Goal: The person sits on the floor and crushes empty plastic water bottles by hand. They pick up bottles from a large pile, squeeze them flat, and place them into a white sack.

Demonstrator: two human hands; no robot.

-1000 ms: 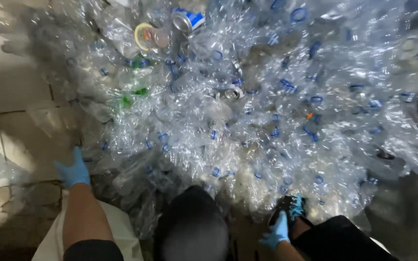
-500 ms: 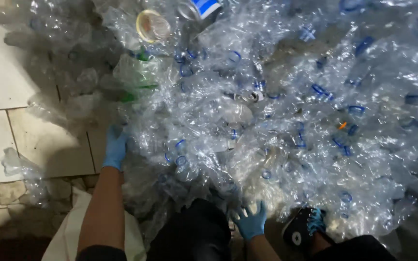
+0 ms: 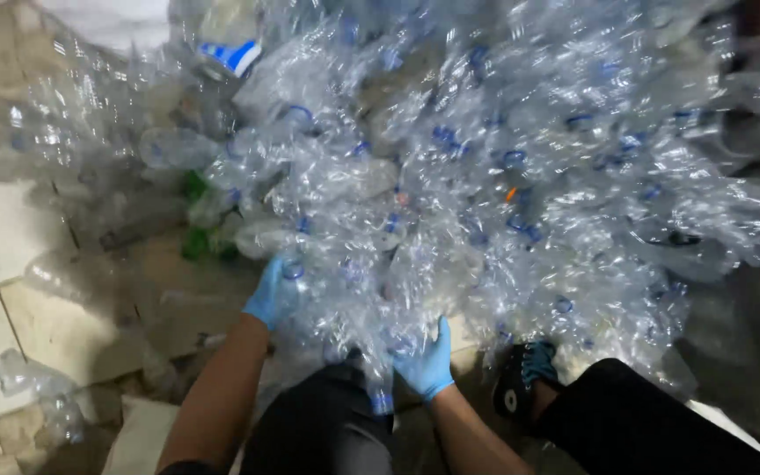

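Observation:
A big heap of crushed clear plastic bottles (image 3: 485, 158) with blue caps and neck rings fills most of the view. My left hand (image 3: 272, 293), in a blue glove, presses against the heap's near left edge, fingers on crumpled bottles. My right hand (image 3: 427, 362), also blue-gloved, grips the lower part of a bunch of clear bottles (image 3: 371, 325) between both hands. Below the right hand a bottle neck with a blue cap (image 3: 382, 402) points down toward my black-clad knee (image 3: 327, 422).
Pale floor tiles (image 3: 2, 237) lie at the left, with stray clear bottles (image 3: 37, 387) on them. Green bottles (image 3: 195, 242) sit at the heap's left edge. A black shoe with blue laces (image 3: 521, 387) and my black trouser leg (image 3: 644, 422) are at the lower right.
Both hands have moved forward and inward into the heap; the right hand rose from near the shoe and closed on bottles. The view shifted closer to the heap.

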